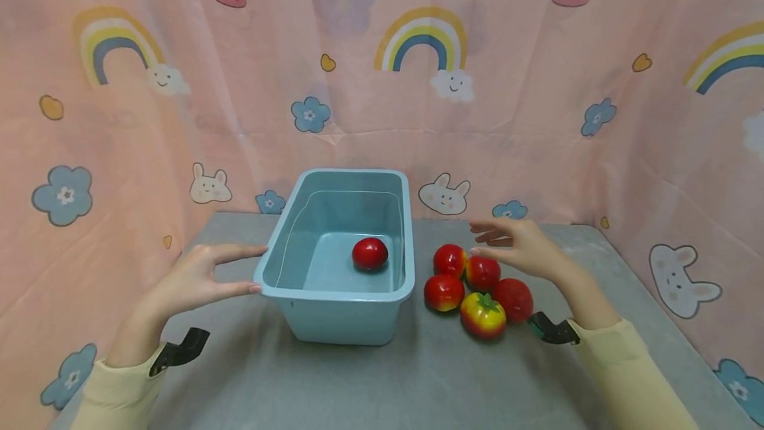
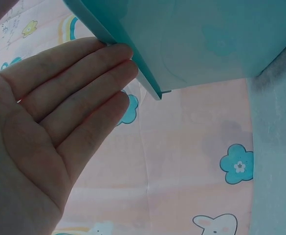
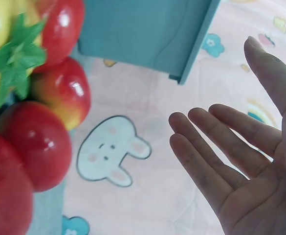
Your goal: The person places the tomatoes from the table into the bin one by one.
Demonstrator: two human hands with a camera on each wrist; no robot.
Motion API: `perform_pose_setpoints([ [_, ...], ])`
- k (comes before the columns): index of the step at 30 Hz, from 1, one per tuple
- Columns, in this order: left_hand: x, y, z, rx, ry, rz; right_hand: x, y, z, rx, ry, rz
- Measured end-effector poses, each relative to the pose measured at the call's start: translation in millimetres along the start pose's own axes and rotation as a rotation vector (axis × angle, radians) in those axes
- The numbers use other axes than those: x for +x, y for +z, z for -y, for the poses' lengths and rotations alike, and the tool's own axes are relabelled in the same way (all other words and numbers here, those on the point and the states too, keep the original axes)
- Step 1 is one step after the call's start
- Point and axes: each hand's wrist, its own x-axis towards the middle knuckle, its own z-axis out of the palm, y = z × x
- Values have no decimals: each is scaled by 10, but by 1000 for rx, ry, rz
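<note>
Grey table meets a pink curtain printed with rainbows, rabbits and flowers. The left hand, thumb and fingers spread wide, touches the left rim of the blue bin; the right hand, empty, its fingers loosely extended, hovers by five fruits right of the bin. Only the head view shows the red fruit inside the bin; the right wrist view shows the right palm, apart from the fruits.

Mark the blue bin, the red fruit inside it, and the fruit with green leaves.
Blue bin [image 1: 340,320]: head view, middle of its near outer wall.
Red fruit inside the bin [image 1: 370,254]: head view, middle of its skin.
Fruit with green leaves [image 1: 483,317]: head view, middle of its body.
</note>
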Motion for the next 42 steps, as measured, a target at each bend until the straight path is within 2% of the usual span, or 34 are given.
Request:
perform_pose_setpoints([
  [15,7,-7,-12,20,0,2,-316,57,-295,-10,89,14],
  [26,-1,-5,-5,23,3,1,-480,151,-559,-21,101,4],
  [42,-3,-6,-19,9,0,2,-659,258,-719,-7,164,26],
])
